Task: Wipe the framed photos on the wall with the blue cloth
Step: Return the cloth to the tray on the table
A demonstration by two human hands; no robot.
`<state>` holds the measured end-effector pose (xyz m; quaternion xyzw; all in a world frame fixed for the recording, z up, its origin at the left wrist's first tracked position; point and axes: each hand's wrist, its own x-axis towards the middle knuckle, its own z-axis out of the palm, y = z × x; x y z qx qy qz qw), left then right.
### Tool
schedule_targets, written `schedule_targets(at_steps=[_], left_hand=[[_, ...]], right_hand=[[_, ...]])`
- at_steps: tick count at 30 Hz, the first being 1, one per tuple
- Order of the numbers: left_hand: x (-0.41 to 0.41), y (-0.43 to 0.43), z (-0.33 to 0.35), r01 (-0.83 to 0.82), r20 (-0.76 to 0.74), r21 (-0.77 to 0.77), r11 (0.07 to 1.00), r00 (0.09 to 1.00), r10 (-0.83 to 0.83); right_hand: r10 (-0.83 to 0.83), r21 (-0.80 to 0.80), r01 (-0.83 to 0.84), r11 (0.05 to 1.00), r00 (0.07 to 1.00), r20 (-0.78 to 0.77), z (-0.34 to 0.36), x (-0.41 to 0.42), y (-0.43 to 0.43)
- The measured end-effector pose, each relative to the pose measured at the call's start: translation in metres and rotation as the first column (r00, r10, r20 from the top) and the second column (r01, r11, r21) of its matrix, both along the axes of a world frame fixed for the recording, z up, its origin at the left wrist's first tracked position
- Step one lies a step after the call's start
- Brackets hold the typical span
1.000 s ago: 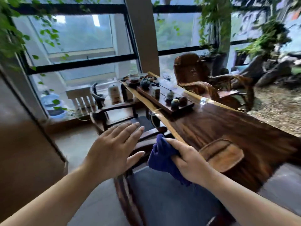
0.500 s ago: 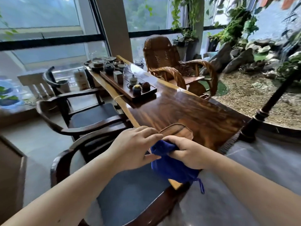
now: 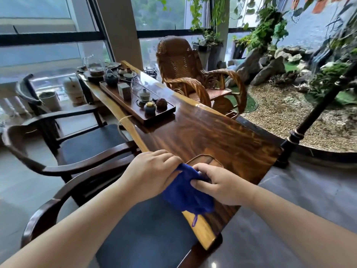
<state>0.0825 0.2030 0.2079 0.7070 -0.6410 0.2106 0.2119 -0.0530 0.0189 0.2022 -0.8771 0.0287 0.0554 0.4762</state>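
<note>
Pinching blue cloth point(image 3: 186, 192): left hand point(image 3: 152, 175), right hand point(image 3: 222, 184) grips closed; cloth middle hidden under fingers.

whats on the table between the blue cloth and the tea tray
In the head view, only the table's polished wood top and a small carved wooden tray just beyond the blue cloth; the rest up to the tea tray is bare.

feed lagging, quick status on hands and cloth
Both hands, left and right, gripping blue cloth. Held over wooden table end. No framed photos in view.
</note>
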Motion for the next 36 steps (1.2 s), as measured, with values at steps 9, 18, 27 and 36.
schedule_targets(at_steps=[9,18,27,36], left_hand=[[0.037,-0.023,-0.024,-0.099,-0.167,-0.017,0.995,0.981,0.095],[0.061,-0.055,-0.064,-0.296,-0.282,0.118,0.948,0.905,0.318],[0.067,-0.118,-0.096,-0.39,-0.397,0.303,0.87,0.778,0.487],[0.078,-0.178,-0.129,-0.459,-0.443,0.286,0.841,0.715,0.541]], right_hand=[[-0.061,-0.368,0.093,0.925,0.993,0.096,-0.033,0.033,-0.019],[-0.009,-0.328,0.075,0.942,0.98,0.197,-0.07,0.082,-0.1],[0.279,-0.421,-0.226,0.878,0.958,0.068,-0.091,0.146,-0.204],[0.441,-0.521,-0.281,0.806,0.872,0.212,-0.122,0.188,-0.27]])
